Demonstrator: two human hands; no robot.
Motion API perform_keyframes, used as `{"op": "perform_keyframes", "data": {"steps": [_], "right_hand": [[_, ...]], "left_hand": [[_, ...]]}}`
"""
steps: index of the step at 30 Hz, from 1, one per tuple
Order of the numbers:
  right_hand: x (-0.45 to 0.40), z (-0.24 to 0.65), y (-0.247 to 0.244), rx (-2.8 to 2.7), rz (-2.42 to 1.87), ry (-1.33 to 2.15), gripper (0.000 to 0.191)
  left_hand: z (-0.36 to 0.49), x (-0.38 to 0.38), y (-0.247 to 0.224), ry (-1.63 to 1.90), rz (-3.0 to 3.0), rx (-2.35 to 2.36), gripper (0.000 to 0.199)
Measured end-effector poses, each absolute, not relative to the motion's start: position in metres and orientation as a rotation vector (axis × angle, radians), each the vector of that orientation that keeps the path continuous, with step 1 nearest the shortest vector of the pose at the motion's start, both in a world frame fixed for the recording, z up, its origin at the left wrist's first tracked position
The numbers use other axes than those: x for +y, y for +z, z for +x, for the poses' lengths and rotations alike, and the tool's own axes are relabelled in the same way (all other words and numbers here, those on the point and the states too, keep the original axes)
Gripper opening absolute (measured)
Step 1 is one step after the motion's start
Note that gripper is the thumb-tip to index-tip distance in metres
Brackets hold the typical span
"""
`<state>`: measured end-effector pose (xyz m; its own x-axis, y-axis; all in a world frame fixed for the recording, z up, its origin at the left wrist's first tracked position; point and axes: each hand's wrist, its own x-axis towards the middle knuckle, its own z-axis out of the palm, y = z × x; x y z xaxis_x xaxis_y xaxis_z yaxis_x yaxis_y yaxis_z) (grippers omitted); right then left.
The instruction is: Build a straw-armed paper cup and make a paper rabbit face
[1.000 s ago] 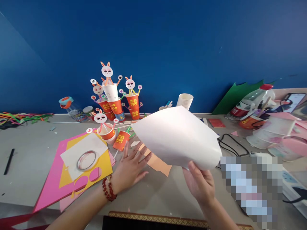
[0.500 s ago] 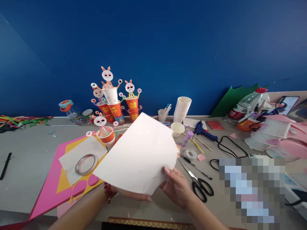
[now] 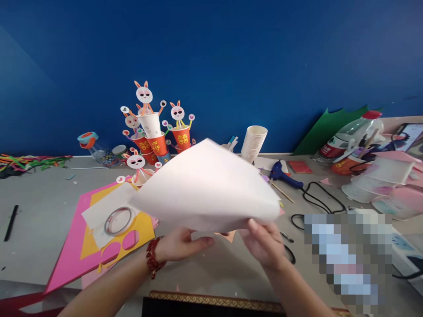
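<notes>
A large sheet of white paper (image 3: 208,189) is raised above the table, its far corner up and its right end bent downward. My right hand (image 3: 264,244) pinches its near edge, thumb on top. Just below that edge on the left is my left hand (image 3: 180,246), wearing a red bead bracelet. Its thumb is stretched out and apart from the paper; the other fingers are partly hidden under the sheet. A piece of peach paper (image 3: 228,237) shows between my hands, below the sheet. The sheet covers most of the scissors and the pen.
On the left, a tape roll (image 3: 119,221) rests on white, yellow and pink sheets. Behind stand paper cups (image 3: 181,137) with rabbit figures. A cup stack (image 3: 254,143), a blue glue gun (image 3: 284,176) with its black cable, and a plastic bottle (image 3: 350,134) are toward the right.
The white sheet has swung up and to the right, tilting flatter. My right hand has moved right with it. My left hand has come out from beneath the sheet, showing its thumb.
</notes>
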<state>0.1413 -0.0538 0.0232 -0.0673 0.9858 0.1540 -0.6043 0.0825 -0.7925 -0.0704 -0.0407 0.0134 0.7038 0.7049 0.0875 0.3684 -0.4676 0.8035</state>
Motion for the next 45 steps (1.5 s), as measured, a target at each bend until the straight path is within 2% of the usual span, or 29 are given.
{"op": "perform_keyframes", "data": {"steps": [1,3,5,8,10,14,17,23,29,35,41,43,45], "right_hand": [[-0.052,0.149,0.027,-0.856,-0.594,1.338,0.033],[-0.049,0.161,0.036,-0.853,-0.607,1.227,0.034],[-0.047,0.164,0.043,-0.86,-0.633,1.183,0.036],[-0.047,0.162,0.047,-0.882,-0.696,1.177,0.04],[-0.05,0.161,0.047,-0.904,-0.728,1.169,0.041],[-0.055,0.176,0.047,-0.953,-0.761,1.06,0.034],[-0.056,0.19,0.048,-0.959,-0.737,0.981,0.027],[-0.057,0.189,0.047,-0.955,-0.699,1.023,0.028],[-0.057,0.178,0.049,-0.962,-0.778,1.051,0.041],[-0.06,0.185,0.043,-0.944,-0.766,1.048,0.037],[-0.065,0.192,0.039,-0.958,-0.794,1.068,0.046],[-0.066,0.196,0.034,-0.958,-0.78,1.05,0.041],[-0.065,0.199,0.027,-0.961,-0.769,1.048,0.033]], "left_hand": [[-0.07,-0.045,0.016,0.48,2.201,0.877,0.043],[-0.062,-0.06,0.01,0.37,2.454,0.92,0.065],[-0.048,-0.081,-0.006,0.213,2.623,0.689,0.082],[-0.024,-0.107,-0.037,0.201,2.834,0.435,0.056],[-0.018,-0.115,-0.049,0.177,2.899,0.478,0.057],[-0.042,-0.111,-0.049,0.089,2.873,0.731,0.096],[-0.077,-0.103,-0.045,0.056,2.831,0.984,0.111],[-0.11,-0.09,-0.049,0.102,2.837,1.435,0.106],[-0.097,-0.083,-0.05,0.098,2.895,1.236,0.106],[-0.123,-0.088,-0.054,0.138,2.84,1.482,0.103],[-0.175,-0.173,-0.053,0.021,2.848,1.629,0.1],[-0.196,-0.213,-0.056,0.061,2.89,1.671,0.098],[-0.21,-0.245,-0.06,0.116,2.78,1.853,0.089]]}}
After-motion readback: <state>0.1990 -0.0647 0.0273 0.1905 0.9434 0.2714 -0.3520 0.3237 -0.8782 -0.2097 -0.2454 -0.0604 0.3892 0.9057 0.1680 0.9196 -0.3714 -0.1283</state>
